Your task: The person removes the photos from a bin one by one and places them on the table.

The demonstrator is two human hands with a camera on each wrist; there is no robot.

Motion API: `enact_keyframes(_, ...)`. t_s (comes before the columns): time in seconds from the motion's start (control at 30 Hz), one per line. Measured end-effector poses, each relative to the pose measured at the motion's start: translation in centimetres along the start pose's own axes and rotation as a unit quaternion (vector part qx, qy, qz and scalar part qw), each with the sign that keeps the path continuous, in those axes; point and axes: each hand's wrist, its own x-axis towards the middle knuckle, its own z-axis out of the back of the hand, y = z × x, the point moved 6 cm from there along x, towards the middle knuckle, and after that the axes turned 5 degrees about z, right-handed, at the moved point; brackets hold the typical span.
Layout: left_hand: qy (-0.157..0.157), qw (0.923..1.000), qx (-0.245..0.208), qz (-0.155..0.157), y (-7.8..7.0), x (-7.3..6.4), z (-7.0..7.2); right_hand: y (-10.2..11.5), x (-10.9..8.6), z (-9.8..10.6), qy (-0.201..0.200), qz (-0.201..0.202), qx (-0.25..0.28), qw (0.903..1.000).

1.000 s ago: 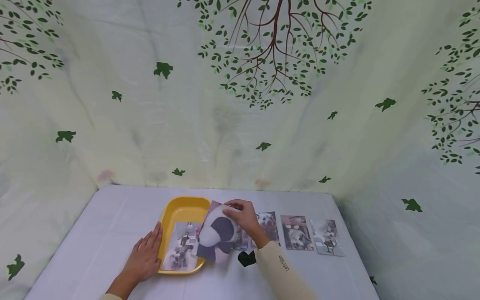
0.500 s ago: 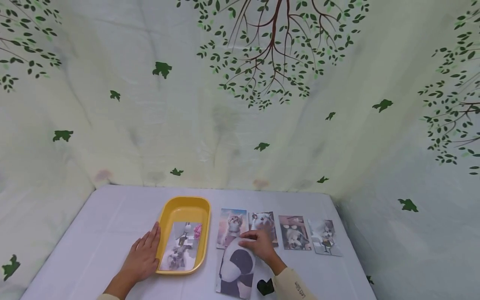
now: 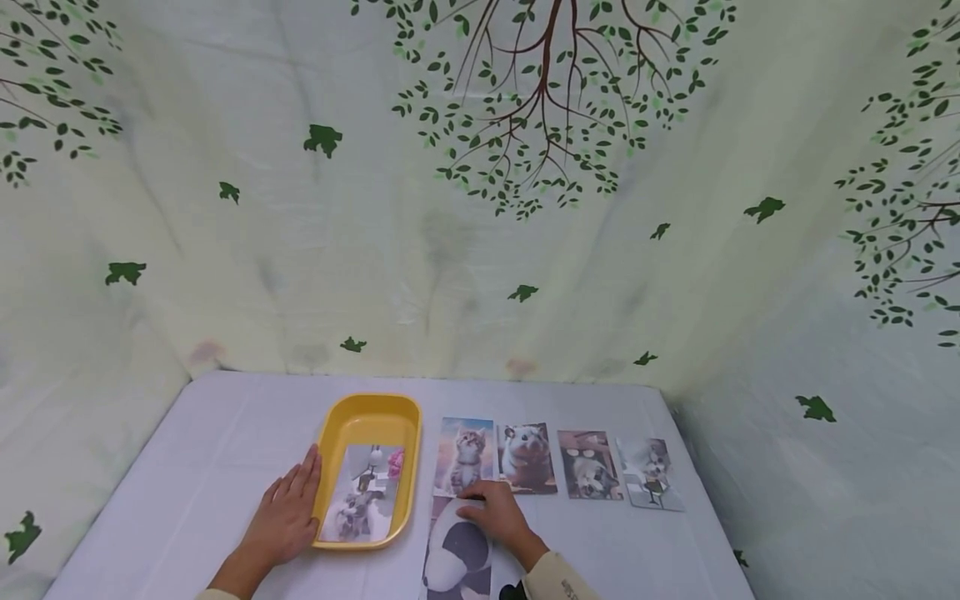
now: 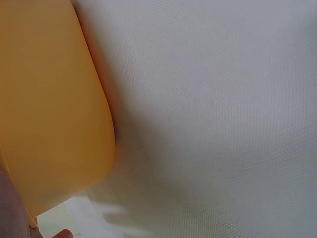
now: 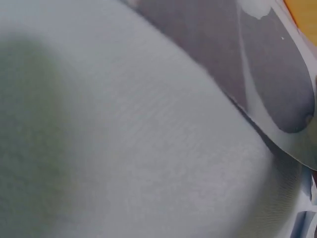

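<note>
Noted nearest, right of centre: black-and-white card (image 3: 457, 554) over the white-clothed worktop (image 3: 600, 550), cut off by the lower edge of the head view. Pinched at its far edge between thumb and fingers of the right hand (image 3: 498, 517). Seen in the right wrist view: shadow along the card's edge. Beside the right sleeve (image 3: 555, 577): dark object (image 3: 513, 592), partly out of view, identity not determinable. At near left: left hand (image 3: 283, 512), holding nothing, fingers straight and together against the left rim of the yellow tray (image 3: 367, 412). Inside the tray, toward the near end: photo (image 3: 363, 496), picture side up, pink patch at its far right. Just beyond the black-and-white card, contact or overlap not determinable: kitten card (image 3: 467, 450). Continuing right in a row: hamster card (image 3: 527, 457), just beside; then, spaced apart, brownish card (image 3: 590, 467) and pale card (image 3: 649, 473), the last slightly skewed. Farthest: pale backdrop (image 3: 420, 267), printed with branches and green leaves.
</note>
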Motion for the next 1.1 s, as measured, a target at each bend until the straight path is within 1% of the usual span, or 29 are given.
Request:
enact_keyframes(0.17, -0.010, 0.9999, 0.002, -0.005, 0.0, 0.0, 0.1, 0.3, -0.1, -0.4, 0.008, 0.025, -0.049, 0.9984)
enact_keyframes(0.37, -0.001, 1.0000, 0.005, -0.003, 0.1, 0.1, 0.0, 0.9, -0.2, -0.6, 0.003, 0.068, -0.100, 0.9927)
enact_keyframes(0.5, 0.002, 1.0000, 0.005, -0.004, 0.1, 0.2, -0.2, 1.3, -0.3, -0.3, -0.010, 0.070, -0.123, 0.9899)
enact_keyframes(0.57, 0.004, 1.0000, 0.005, -0.003, 0.1, 0.2, -0.2, 1.7, -0.1, 0.2, -0.020, 0.072, -0.123, 0.9896)
enact_keyframes(0.63, 0.005, 1.0000, 0.003, -0.001, 0.1, 0.2, -0.2, 2.3, 0.3, 0.7, -0.027, 0.083, -0.122, 0.9887)
enact_keyframes(0.7, 0.005, 1.0000, 0.002, 0.000, 0.1, 0.2, -0.2, 3.0, 1.1, 1.3, -0.027, 0.083, -0.103, 0.9909)
enact_keyframes(0.77, 0.005, 1.0000, 0.001, 0.000, 0.1, 0.1, -0.2, 3.8, 2.4, 1.8, -0.023, 0.078, -0.090, 0.9926)
enact_keyframes(0.9, 0.000, 1.0000, 0.001, -0.002, 0.1, 0.2, -0.1, 5.5, 5.6, 2.0, 0.010, 0.037, -0.061, 0.9974)
enact_keyframes(0.97, 0.000, 1.0000, 0.000, -0.001, 0.1, 0.2, -0.1, 6.4, 7.3, 1.6, 0.038, 0.009, -0.050, 0.9980)
enact_keyframes(1.0, 0.000, 1.0000, 0.000, -0.001, 0.1, 0.2, -0.1, 6.9, 8.2, 1.3, 0.051, 0.004, -0.045, 0.9977)
enact_keyframes(1.1, 0.004, 1.0000, -0.002, -0.001, 0.1, 0.2, -0.2, 7.8, 10.3, -0.3, 0.093, -0.029, -0.036, 0.9946)
